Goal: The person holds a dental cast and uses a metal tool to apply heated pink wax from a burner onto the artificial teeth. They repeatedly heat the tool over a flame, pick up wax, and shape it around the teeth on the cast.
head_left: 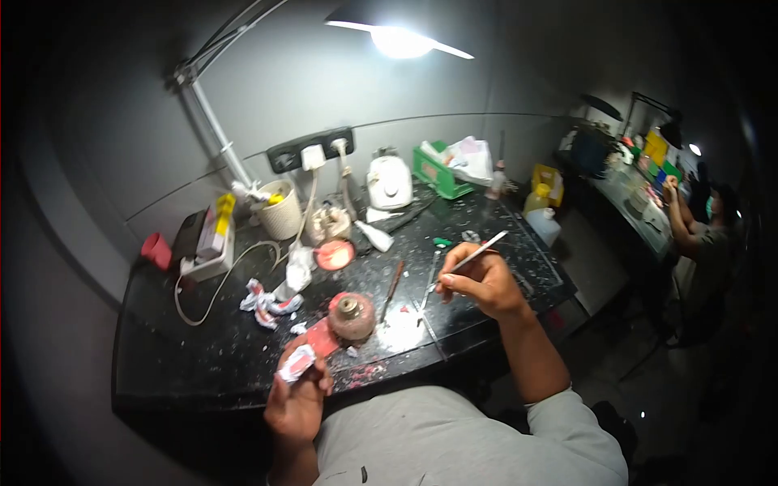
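Observation:
My left hand (296,405) is at the front edge of the black workbench, its fingers closed round a small white piece with a pink patch (297,364). In my right hand (486,285), raised over the bench's right part, a slim pale tool (480,251) is pinched like a pen, one end pointing up and right. Between the hands stands a round spirit burner (352,317) with a metal neck, its sides smeared pink. Beside it lies a flat pink sheet (322,337), close to my left hand. A brown-handled tool (393,285) lies behind the burner.
White-and-pink crumpled scraps (270,304) lie left, near a pink-filled bowl (335,255). Behind stand a white cup (277,212), a white device (390,182) and a green box (442,172). A lamp (401,40) shines above. Another person (703,243) works at a far-right bench.

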A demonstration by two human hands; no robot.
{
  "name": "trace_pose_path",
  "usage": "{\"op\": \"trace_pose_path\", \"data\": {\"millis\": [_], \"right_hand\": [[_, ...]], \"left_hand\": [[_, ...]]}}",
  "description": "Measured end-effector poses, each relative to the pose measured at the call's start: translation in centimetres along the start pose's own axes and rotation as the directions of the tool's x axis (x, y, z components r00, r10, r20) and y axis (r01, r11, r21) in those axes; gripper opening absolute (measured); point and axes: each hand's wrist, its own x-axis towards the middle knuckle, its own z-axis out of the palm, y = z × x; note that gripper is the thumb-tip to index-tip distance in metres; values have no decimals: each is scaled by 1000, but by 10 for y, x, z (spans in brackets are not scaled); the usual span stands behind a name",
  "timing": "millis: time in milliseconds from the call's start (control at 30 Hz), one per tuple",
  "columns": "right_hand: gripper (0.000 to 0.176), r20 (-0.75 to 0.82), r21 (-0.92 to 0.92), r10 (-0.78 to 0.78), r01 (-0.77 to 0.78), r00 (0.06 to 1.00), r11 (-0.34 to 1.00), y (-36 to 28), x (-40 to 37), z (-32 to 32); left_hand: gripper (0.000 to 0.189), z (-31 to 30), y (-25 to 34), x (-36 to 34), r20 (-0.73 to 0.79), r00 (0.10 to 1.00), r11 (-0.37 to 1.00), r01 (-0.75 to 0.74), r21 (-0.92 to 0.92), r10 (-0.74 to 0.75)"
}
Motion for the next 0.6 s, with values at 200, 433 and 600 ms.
{"op": "trace_pose_path", "data": {"millis": [200,433,600], "right_hand": [[10,150,-155,-80,103,985,982,-25,-15,50],[20,311,-388,-129,250,942,887,-32,-22,87],[14,345,-421,-223,362,912,832,-28,-21,114]], "left_hand": [[90,23,7,-7,179,983,877,-59,477,-32],[96,26,20,-12,232,936,895,150,420,-266],[95,25,22,-16,228,938,864,124,487,-263]]}}
